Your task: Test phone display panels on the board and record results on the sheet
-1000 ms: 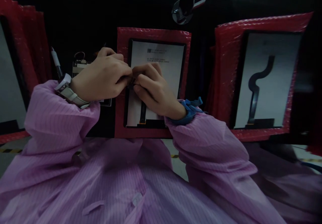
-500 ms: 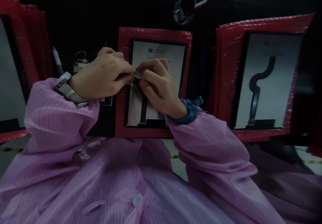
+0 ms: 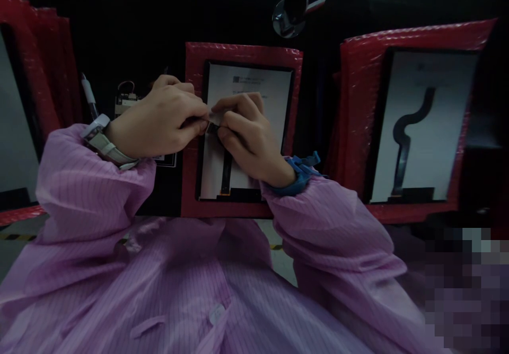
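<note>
Fingers [image 3: 234, 123] of the right hand [image 3: 258, 144] pinched closed on the free end of a dark ribbon cable [image 3: 226, 171]; those of the left hand [image 3: 159, 121] closed at its tip, their exact hold hidden. The cable rises from a display panel [image 3: 274, 105], face flat on red bubble wrap [image 3: 242, 52] along the near edge of the worktop [image 3: 159, 197]. Judged hazards: unequal pull between the two pinches could crease the cable or strain its joint, and a skewed press could bend small contacts.
</note>
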`<state>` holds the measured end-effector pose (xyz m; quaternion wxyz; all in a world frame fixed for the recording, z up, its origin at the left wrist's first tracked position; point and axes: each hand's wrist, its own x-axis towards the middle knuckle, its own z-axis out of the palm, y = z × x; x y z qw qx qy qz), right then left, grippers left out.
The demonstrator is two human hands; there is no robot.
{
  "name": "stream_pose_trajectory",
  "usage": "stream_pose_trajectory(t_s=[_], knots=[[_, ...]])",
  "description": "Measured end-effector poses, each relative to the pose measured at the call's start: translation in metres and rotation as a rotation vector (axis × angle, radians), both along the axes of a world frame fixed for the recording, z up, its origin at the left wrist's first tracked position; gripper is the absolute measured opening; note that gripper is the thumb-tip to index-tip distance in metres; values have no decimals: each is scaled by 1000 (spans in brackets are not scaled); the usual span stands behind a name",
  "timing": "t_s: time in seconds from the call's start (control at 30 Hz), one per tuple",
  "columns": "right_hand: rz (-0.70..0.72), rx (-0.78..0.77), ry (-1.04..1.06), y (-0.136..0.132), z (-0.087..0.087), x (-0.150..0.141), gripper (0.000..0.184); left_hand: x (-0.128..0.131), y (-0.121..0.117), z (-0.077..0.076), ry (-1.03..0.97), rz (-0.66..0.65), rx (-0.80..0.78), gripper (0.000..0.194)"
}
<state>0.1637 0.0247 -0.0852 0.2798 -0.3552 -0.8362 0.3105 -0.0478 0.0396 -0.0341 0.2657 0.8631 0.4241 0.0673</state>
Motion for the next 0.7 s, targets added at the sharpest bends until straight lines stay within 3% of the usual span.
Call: stream_pose_trajectory(t_s=[0.27,0.7], knots=[[7,5,-19,0,0,0,26,-1,-1,-7,-54,33,-28,28],[47,-39,-43,3,-1,1,28,-3,0,-5,-28,7,-19,27]])
